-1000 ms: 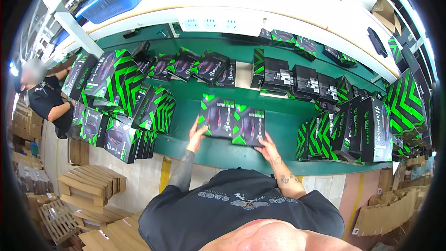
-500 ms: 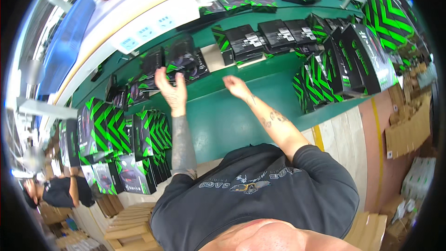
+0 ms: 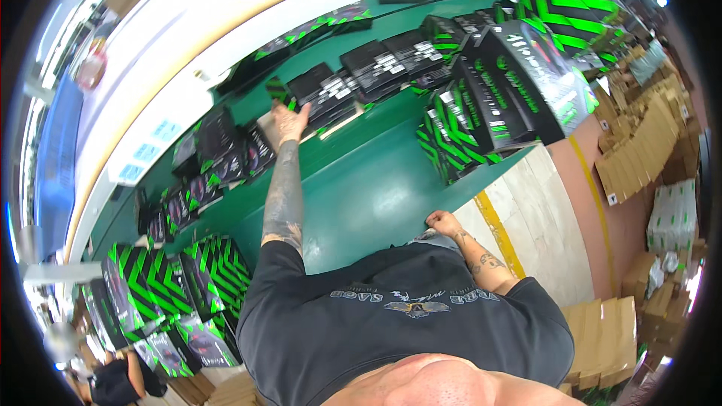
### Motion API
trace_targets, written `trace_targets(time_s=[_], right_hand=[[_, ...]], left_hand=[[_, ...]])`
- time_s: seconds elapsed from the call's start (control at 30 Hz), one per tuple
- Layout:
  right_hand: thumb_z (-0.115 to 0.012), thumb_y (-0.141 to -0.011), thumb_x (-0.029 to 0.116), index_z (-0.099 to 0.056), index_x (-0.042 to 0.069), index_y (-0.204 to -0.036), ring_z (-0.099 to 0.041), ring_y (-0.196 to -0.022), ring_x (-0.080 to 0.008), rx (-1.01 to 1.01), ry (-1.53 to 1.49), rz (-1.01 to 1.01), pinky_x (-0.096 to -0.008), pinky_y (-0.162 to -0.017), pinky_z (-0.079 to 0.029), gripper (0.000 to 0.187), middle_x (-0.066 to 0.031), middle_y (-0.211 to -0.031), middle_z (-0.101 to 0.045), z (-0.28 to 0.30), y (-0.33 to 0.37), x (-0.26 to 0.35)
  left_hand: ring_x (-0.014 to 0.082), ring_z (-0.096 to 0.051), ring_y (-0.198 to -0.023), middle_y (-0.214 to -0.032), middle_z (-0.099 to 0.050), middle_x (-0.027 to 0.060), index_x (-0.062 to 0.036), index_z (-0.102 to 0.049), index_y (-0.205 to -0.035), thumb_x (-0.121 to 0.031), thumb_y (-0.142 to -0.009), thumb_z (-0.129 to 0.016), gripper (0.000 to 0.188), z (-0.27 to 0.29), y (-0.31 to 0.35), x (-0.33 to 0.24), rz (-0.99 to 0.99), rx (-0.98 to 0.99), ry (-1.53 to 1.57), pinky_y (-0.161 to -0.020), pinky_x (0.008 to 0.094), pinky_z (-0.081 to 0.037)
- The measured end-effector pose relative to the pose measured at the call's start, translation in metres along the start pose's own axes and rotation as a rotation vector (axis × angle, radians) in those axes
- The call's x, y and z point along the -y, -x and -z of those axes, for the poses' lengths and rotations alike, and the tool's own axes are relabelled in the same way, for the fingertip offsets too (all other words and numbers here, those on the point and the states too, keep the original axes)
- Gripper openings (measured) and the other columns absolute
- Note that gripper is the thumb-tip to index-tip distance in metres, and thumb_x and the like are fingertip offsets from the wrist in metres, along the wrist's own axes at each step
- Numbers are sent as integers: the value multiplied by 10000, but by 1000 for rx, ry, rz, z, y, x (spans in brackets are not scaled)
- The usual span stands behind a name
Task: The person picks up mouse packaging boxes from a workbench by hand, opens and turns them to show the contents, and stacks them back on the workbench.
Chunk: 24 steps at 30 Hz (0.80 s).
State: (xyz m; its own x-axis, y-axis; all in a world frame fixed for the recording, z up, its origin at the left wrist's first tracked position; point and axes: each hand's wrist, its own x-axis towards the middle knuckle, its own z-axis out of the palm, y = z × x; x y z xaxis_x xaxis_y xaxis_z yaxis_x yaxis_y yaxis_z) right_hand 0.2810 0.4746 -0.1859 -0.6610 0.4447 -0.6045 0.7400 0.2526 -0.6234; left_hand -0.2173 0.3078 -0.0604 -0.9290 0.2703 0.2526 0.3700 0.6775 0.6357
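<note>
My left hand reaches across the green bench to the left end of a stack of flat black boxes. Its thumb stands apart from the fingers, and the fingertips are beside a small green-striped box end. I cannot tell whether they touch it. Close to my body, above the bench's near right edge, my right hand is curled closed, with nothing showing in it. Left of the left hand, dark printed boxes lie along the back of the bench.
Green-and-black striped boxes stand upright at left and right of the green bench. A white shelf overhangs the back. Flattened brown cartons lie at right. Another person is at the lower left.
My left hand has moved from the dark boxes at left to the left end of the black stack. My right hand has drawn back toward my body. The view has turned.
</note>
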Motion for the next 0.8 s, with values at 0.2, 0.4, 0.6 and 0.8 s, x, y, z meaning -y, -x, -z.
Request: trace_targets(time_s=[0.2, 0.4, 0.6, 0.8], right_hand=[[-691, -817, 280, -669, 53, -1059, -660, -770, -168, 83, -93, -26, -294, -731, -530, 332, -80, -889, -701, 14, 11, 15], [-711, -786, 103, -618, 9, -1142, -632, -915, -183, 74, -622, 624, -314, -816, -514, 380, -105, -981, -674, 88, 102, 184], [-584, -813, 38, -642, 66, -937, -584, -828, -163, -234, -795, 2246, -292, -754, -487, 140, -27, -894, -610, 207, 236, 346], [-580, -906, 82, -634, 86, -1097, -576, -948, -114, -158, -1142, 2594, -243, -861, -518, 199, 22, -1057, -606, 207, 279, 405]], left_hand=[[428, -566, -1134, -1229, -578, 288, 89, -474, -1271, -487, -739, -655, 804, 32, -21, 10, 487, -113, -64, -970, 437, -442], [214, -509, -1161, -1256, -543, 68, -164, -436, -1371, -273, -877, -647, 548, 113, 56, 12, 372, -196, 1342, -896, 562, -439], [310, -593, -1098, -1226, -600, 139, -65, -543, -1259, -247, -766, -645, 535, 117, 175, -41, 457, 247, 1928, -880, 496, -535], [302, -483, -1259, -1389, -487, 100, -128, -329, -1459, -123, -744, -614, 769, 98, 247, -90, 478, 479, 1953, -1052, 507, -386]])
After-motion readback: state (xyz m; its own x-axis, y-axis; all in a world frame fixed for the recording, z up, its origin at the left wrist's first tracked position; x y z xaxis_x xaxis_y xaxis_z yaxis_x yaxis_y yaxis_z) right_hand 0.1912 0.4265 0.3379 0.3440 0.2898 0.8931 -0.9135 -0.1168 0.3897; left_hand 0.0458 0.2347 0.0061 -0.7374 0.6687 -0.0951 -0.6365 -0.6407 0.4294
